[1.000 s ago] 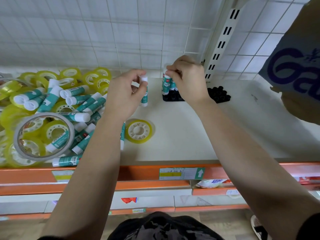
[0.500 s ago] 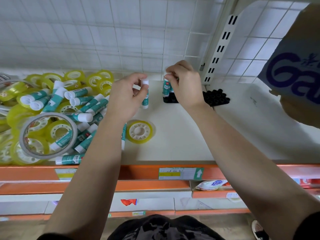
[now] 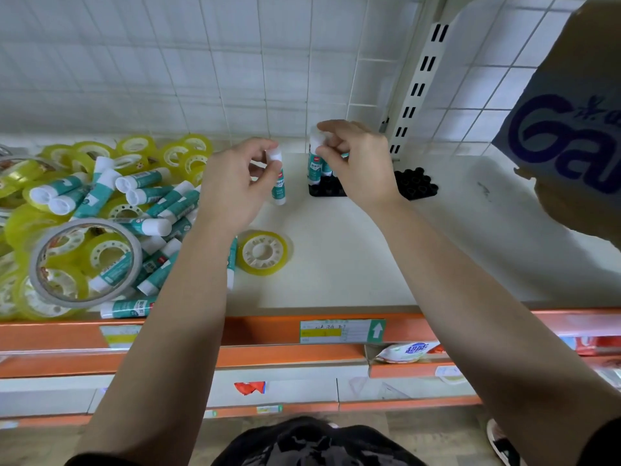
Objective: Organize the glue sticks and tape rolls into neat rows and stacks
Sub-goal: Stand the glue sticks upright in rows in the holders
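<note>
White shelf (image 3: 339,264), left hand (image 3: 232,186) pinching glue stick (image 3: 279,188) in its fingers (image 3: 248,147), right hand (image 3: 363,166) gripping second stick (image 3: 315,164)

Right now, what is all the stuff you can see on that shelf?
Loose glue sticks: many, teal and white, heaped on the left.
Small tape rolls: many, yellow, in the same heap.
Lone tape roll: one, yellow, flat near the middle.
Big tape roll: one, whitish, on top of the heap.
Tray: one, black, at the back.
Shelf: one, cream with an orange front edge.
Price label: one, green and yellow, on that edge.
Cardboard box: one, brown with blue letters, upper right.
Left hand: holds a glue stick upright.
Right hand: pinches the cap of a second glue stick at the tray.
</note>
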### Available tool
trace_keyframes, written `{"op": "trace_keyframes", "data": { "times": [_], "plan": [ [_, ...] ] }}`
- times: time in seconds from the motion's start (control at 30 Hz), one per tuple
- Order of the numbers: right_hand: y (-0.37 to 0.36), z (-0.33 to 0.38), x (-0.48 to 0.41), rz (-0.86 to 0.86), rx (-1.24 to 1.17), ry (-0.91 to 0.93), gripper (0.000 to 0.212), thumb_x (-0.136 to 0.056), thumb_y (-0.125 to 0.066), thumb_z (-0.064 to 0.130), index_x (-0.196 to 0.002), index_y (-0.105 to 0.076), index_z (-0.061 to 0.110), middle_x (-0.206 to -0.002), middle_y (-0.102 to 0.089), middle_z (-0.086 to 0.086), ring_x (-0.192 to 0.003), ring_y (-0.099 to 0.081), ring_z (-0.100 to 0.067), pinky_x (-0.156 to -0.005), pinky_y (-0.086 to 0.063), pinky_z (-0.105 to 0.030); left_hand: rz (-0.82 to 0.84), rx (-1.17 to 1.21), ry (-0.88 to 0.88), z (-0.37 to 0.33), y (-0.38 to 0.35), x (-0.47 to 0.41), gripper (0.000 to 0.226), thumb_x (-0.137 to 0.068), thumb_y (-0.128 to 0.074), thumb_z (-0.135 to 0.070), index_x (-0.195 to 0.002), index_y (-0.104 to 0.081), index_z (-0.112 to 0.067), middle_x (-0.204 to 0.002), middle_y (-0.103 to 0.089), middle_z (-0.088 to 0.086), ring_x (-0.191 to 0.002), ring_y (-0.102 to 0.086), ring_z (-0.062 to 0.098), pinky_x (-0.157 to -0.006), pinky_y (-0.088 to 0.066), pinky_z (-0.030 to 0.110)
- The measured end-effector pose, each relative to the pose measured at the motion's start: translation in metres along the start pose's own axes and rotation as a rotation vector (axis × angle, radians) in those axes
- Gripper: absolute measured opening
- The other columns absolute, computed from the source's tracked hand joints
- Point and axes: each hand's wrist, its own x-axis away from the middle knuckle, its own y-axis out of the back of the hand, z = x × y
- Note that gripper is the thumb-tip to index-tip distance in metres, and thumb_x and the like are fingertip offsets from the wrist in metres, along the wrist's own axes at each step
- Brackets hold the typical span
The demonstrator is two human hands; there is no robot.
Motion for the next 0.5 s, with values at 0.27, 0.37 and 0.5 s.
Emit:
{"op": "trace_keyframes", "data": {
  "times": [0.27, 0.37, 0.5],
  "plan": [
    [0.035, -0.031, 0.025, 0.089, 0.1, -0.02, 0.02, -0.084, -0.059, 0.003, -0.098, -0.072, 0.007, -0.087, -0.07, -0.008, -0.071, -0.062, -0.018, -0.072, -0.053, -0.031, 0.025, 0.067, -0.137, -0.028, -0.001, -0.014, 0.012, -0.088, -0.068, -0.017, -0.099, -0.072, -0.015, -0.094, -0.062, -0.005, -0.066, -0.065, 0.002, -0.065, -0.039, 0.005],
    [0.044, -0.046, 0.032, 0.163, 0.143, -0.056, 0.019, -0.084, -0.059, 0.004, -0.096, -0.073, 0.007, -0.087, -0.069, -0.009, -0.072, -0.062, -0.021, -0.075, -0.053, -0.033, 0.031, 0.055, -0.203, -0.036, -0.007, -0.023, 0.015, -0.086, -0.067, -0.018, -0.1, -0.073, -0.013, -0.095, -0.062, 0.0, -0.071, -0.065, 0.002, -0.069, -0.042, 0.007],
    [0.046, -0.055, 0.04, 0.187, 0.143, -0.073, 0.019, -0.081, -0.061, 0.004, -0.095, -0.073, 0.009, -0.088, -0.067, -0.009, -0.073, -0.06, -0.019, -0.075, -0.054, -0.042, 0.048, 0.036, -0.248, -0.043, -0.019, -0.033, 0.019, -0.085, -0.067, -0.02, -0.101, -0.073, -0.012, -0.09, -0.062, -0.003, -0.078, -0.06, -0.002, -0.069, -0.044, 0.01]
  ]
}}
